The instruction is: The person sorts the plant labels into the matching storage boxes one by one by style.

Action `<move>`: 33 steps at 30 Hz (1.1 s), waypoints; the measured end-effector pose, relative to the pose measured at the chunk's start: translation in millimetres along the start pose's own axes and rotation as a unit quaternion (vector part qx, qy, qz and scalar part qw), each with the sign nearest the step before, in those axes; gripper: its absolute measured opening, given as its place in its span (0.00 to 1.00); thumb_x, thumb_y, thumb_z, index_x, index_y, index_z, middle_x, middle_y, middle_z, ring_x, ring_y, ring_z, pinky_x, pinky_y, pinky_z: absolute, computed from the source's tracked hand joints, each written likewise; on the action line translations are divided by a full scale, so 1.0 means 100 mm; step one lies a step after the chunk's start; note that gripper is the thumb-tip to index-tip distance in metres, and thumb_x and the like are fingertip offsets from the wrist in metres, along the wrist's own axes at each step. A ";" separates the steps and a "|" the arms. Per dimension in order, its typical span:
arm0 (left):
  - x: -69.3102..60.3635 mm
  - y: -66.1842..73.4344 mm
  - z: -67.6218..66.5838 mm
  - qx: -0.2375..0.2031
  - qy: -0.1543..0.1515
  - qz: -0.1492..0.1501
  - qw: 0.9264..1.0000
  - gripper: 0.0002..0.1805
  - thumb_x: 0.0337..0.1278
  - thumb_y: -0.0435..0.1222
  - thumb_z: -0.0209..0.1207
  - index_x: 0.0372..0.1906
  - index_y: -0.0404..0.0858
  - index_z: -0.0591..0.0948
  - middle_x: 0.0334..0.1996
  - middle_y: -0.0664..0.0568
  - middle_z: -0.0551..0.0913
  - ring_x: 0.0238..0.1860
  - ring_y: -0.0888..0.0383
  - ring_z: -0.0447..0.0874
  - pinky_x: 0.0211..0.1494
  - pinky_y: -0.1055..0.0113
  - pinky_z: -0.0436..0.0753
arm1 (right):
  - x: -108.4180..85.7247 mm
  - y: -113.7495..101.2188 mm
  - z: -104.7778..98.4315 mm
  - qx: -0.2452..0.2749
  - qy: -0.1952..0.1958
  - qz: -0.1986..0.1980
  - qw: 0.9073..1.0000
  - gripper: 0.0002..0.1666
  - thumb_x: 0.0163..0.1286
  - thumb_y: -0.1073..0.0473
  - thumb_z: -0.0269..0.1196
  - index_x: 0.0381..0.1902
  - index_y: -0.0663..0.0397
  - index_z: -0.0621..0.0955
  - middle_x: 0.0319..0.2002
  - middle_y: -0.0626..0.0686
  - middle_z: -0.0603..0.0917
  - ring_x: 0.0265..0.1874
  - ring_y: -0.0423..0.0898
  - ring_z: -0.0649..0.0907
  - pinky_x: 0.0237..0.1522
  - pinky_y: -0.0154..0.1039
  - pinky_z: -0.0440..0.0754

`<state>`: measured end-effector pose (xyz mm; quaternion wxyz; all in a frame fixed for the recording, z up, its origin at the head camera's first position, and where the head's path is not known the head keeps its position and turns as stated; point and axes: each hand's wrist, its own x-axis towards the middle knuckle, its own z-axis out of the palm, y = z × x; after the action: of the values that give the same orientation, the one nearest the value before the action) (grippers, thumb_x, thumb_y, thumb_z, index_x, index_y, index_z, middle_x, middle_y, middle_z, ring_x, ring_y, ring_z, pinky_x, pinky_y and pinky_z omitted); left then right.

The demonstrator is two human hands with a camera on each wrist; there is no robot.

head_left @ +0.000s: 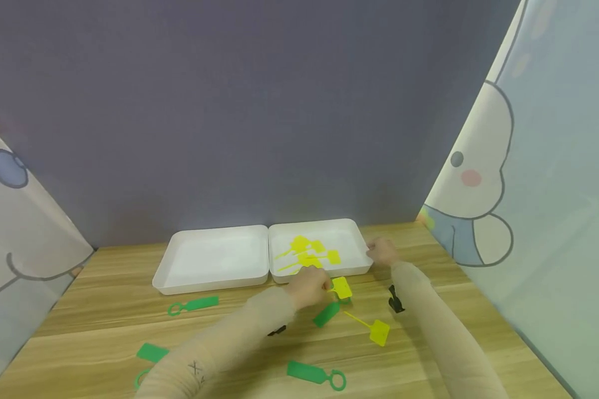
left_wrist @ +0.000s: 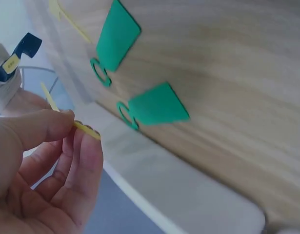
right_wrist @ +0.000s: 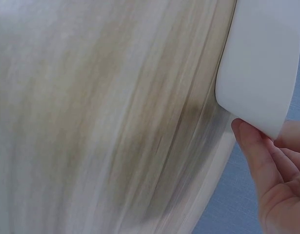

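- While the right hand (head_left: pixel 382 252) grips the right-hand white tray (head_left: pixel 353 269) at its right end, the left hand (head_left: pixel 306 288) pinches a yellow tag (head_left: pixel 342 287) just in front of the tray's near wall.
- Left hand: thumb and fingertips meet on the tag; in the left wrist view the tag shows nearly edge-on, projecting to both sides of the thumb.
- Held tag, head view: the square plate lies just right of the left fingers, between the two hands but nearer the left; the right hand is apart from it, farther back and to the right.
- Right hand: thumb on one side of the tray wall, fingers on the other, near a corner (right wrist view).
- Inside the right-hand tray: a loose cluster of yellow tags (head_left: pixel 301 244), left of the right hand and just beyond the left.
- Loose yellow tag (head_left: pixel 379 332): on the tabletop (head_left: pixel 244 377), nearer the wearer than both hands, stem pointing back toward the left hand.
- Green tag (head_left: pixel 326 315): just in front of the left hand; a second green tag shows partly behind the held plate.
- Black piece (head_left: pixel 395 302): beside the right sleeve (head_left: pixel 429 316).
- Left-hand white tray (head_left: pixel 214 257): beside the right-hand one, left of both hands.
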<state>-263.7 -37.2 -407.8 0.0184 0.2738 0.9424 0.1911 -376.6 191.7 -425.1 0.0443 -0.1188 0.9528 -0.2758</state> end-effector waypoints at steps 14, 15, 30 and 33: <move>0.03 -0.27 -0.45 -0.009 0.035 -0.044 0.998 0.10 0.53 0.24 0.52 0.37 0.30 0.83 0.40 0.41 0.84 0.42 0.46 0.84 0.44 0.63 0.83 | -0.02 0.04 -0.04 -0.001 0.002 0.004 1.000 0.19 0.61 0.69 0.54 0.49 0.75 0.75 0.47 0.71 0.78 0.48 0.64 0.78 0.50 0.53 0.77; 0.06 -0.31 -0.47 -0.006 0.037 -0.052 0.998 0.11 0.53 0.24 0.51 0.37 0.30 0.83 0.40 0.42 0.84 0.43 0.46 0.83 0.45 0.62 0.83 | -0.02 0.04 -0.04 -0.002 0.004 0.004 1.000 0.19 0.61 0.68 0.54 0.49 0.75 0.76 0.47 0.71 0.78 0.48 0.64 0.78 0.50 0.53 0.77; 0.38 -0.82 -0.54 0.043 0.032 -0.155 0.987 0.12 0.56 0.25 0.51 0.41 0.33 0.83 0.45 0.45 0.82 0.50 0.46 0.79 0.56 0.58 0.77 | -0.11 0.00 0.01 0.013 -0.013 0.015 1.000 0.20 0.62 0.68 0.54 0.52 0.74 0.74 0.51 0.71 0.76 0.52 0.65 0.76 0.52 0.54 0.76; 0.42 -0.85 -0.53 0.047 0.016 -0.166 0.985 0.12 0.57 0.26 0.51 0.42 0.34 0.82 0.45 0.45 0.82 0.50 0.46 0.79 0.55 0.59 0.77 | -0.12 0.00 0.00 0.015 -0.011 0.016 1.000 0.20 0.62 0.68 0.54 0.51 0.74 0.74 0.51 0.71 0.76 0.51 0.65 0.76 0.52 0.54 0.76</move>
<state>-349.7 -99.8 -387.2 0.0222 0.1111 0.9829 0.1454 -364.9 194.3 -424.9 0.0605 -0.1058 0.9499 -0.2878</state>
